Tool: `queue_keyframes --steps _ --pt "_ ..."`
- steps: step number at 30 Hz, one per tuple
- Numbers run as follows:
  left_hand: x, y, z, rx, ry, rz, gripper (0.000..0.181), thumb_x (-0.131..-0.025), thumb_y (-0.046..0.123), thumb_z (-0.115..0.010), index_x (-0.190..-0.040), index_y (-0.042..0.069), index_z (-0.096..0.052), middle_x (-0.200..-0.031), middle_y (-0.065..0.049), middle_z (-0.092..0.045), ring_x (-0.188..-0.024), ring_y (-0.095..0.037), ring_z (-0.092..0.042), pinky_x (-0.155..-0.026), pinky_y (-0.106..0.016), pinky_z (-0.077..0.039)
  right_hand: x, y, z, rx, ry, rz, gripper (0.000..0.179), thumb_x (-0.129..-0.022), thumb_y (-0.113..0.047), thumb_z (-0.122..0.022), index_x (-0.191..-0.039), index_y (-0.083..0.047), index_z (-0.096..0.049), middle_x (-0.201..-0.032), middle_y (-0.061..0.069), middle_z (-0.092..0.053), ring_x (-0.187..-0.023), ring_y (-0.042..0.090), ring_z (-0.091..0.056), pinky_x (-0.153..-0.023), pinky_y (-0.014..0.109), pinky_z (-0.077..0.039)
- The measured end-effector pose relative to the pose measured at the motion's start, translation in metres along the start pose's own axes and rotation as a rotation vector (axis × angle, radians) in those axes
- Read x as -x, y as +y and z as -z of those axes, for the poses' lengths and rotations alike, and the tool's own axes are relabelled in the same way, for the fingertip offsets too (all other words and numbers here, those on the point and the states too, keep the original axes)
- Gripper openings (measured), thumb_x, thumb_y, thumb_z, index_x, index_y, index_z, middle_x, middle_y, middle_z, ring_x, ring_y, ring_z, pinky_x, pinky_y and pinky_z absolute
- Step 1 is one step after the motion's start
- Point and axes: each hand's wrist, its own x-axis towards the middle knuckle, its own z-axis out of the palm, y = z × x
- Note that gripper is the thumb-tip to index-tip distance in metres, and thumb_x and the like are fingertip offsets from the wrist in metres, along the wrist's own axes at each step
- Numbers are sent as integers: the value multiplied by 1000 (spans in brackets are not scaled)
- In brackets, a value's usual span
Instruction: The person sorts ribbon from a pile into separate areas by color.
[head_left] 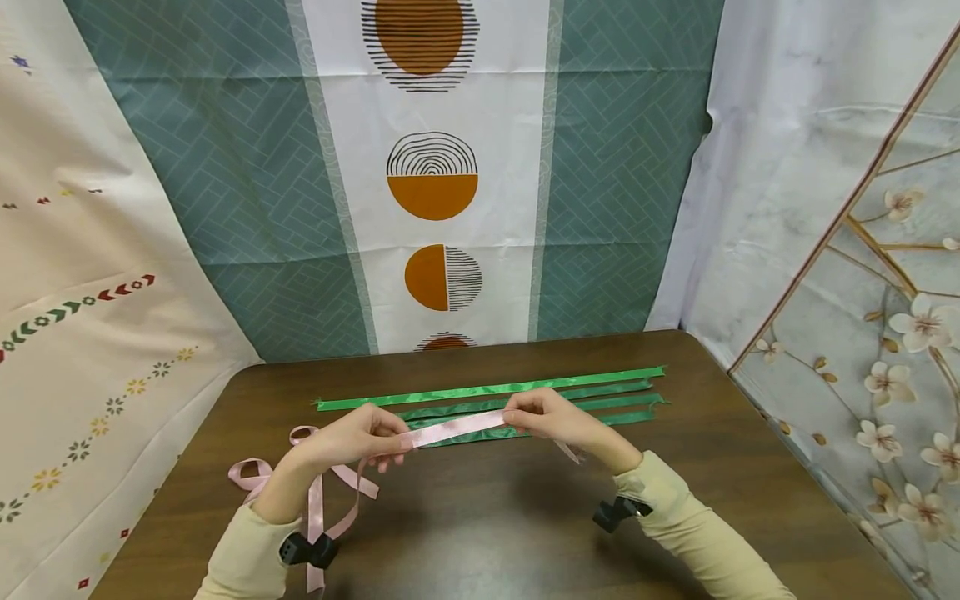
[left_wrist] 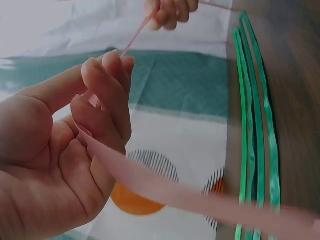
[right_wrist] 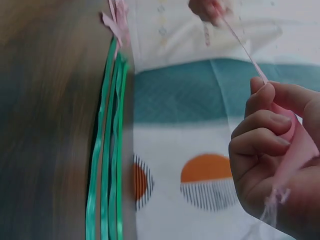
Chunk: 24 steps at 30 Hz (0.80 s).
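Observation:
A pink satin ribbon (head_left: 457, 428) is stretched between my two hands above the table. My left hand (head_left: 356, 439) pinches it between thumb and fingers, and a long tail of it (left_wrist: 165, 187) trails out of the palm in the left wrist view. The right hand (head_left: 558, 421) pinches it near its other end. A frayed end (right_wrist: 277, 196) dangles below that palm in the right wrist view. Just behind the stretched ribbon lie several green ribbons (head_left: 480, 390), set out lengthwise in rows.
More pink ribbon (head_left: 316, 508) lies in loops and strips on the brown table (head_left: 480, 533), under and beside the left forearm. A patterned curtain (head_left: 450, 233) hangs along the table's far edge, with printed cloths at both sides.

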Motion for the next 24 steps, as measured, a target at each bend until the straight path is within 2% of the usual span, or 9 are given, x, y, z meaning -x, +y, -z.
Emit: queue_keyframes --steps 4,6,10,18,22,24 --pt "6 -14 9 5 -13 -2 23 -97 20 -58 -88 2 -68 -70 2 -62 -56 -4 -53 -50 -19 -42 10 11 20 -53 26 -13 32 -101 -22 -51 -96 8 -57 -67 7 -45 -49 9 -29 -49 24 -29" --pt "11 -22 14 14 -16 -6 23 -98 18 -56 -91 0 -68 -72 3 -62 -57 -4 -54 -52 -19 -43 15 17 29 -82 40 -23 30 -102 -22 -49 -94 6 -57 -67 1 -45 -50 9 -29 -50 27 -28" --pt "21 -36 25 29 -17 -4 26 -99 18 -54 -93 -3 -68 -71 3 -60 -57 -4 -53 -52 -21 -44 25 26 43 -112 74 -37 25 -102 -20 -48 -90 -2 -60 -66 -2 -45 -51 9 -30 -50 29 -25" --pt "45 -58 40 76 3 50 26 -99 17 -54 -92 -3 -68 -69 5 -59 -57 -2 -51 -49 -18 -40 45 36 67 -85 137 -103 27 -103 -24 -47 -93 -3 -62 -68 -3 -47 -53 7 -33 -49 31 -25" --pt "54 -67 44 99 17 52 25 -99 14 -53 -93 -4 -68 -68 7 -59 -57 -2 -50 -51 -17 -39 57 42 79 -62 146 -129 33 -103 -24 -47 -95 6 -58 -68 -4 -47 -53 5 -34 -48 26 -25" --pt "55 -72 44 115 31 55 26 -99 13 -52 -91 -8 -66 -66 8 -57 -56 -2 -49 -50 -18 -38 63 46 85 -61 142 -139 33 -103 -24 -47 -95 7 -57 -68 -4 -47 -53 4 -34 -47 25 -25"
